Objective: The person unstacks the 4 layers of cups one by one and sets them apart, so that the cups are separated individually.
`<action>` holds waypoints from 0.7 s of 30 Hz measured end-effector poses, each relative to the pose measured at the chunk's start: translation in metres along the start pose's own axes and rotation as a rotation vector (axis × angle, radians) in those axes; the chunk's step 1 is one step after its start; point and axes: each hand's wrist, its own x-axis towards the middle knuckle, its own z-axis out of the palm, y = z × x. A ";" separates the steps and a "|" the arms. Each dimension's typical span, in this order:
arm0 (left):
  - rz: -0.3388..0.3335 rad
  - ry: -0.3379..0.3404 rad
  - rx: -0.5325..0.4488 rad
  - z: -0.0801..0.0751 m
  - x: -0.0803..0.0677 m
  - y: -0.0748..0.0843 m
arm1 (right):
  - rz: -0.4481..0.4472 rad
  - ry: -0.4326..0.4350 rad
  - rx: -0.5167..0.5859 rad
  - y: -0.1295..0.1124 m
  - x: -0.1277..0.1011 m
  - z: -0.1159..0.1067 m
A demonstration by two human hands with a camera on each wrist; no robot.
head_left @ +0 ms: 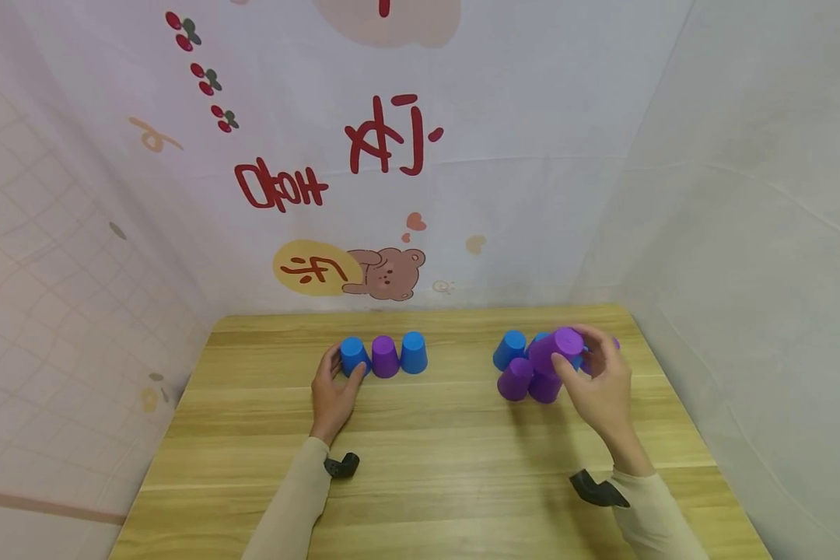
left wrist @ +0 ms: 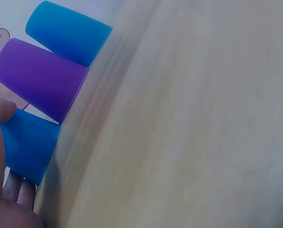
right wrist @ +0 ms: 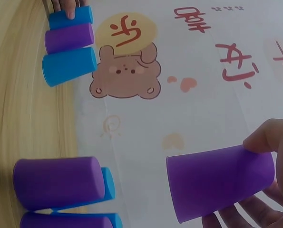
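Note:
Three upside-down cups stand in a row touching or nearly so: a blue cup (head_left: 353, 355), a purple cup (head_left: 385, 359) and another blue cup (head_left: 414, 355). My left hand (head_left: 334, 398) grips the leftmost blue one, thumb on one side and fingers on the other, its rim on the table. At the right, my right hand (head_left: 602, 387) holds a purple cup (right wrist: 217, 183) in the air, mouth down and tilted. Below it stands a group of upside-down cups, including a blue cup (head_left: 509, 350) and two purple cups (right wrist: 60, 183); the raised cup and hand partly hide others behind.
All of this is on a wood-grain table (head_left: 420, 467). A white printed cloth (head_left: 532, 194) rises behind the table's back edge, and pale cloth sides (head_left: 763, 272) flank it. Dark wrist mounts (head_left: 595, 490) sit on both sleeves.

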 end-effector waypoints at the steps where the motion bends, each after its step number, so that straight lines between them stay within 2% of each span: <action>1: -0.001 -0.001 -0.001 0.000 0.000 0.000 | -0.018 0.009 -0.004 0.001 -0.001 -0.002; 5: -0.002 -0.005 -0.006 -0.001 -0.001 0.002 | -0.047 0.039 -0.006 0.002 -0.004 -0.012; 21: 0.008 -0.001 0.001 0.000 -0.001 0.000 | 0.056 0.149 -0.076 0.014 -0.009 -0.050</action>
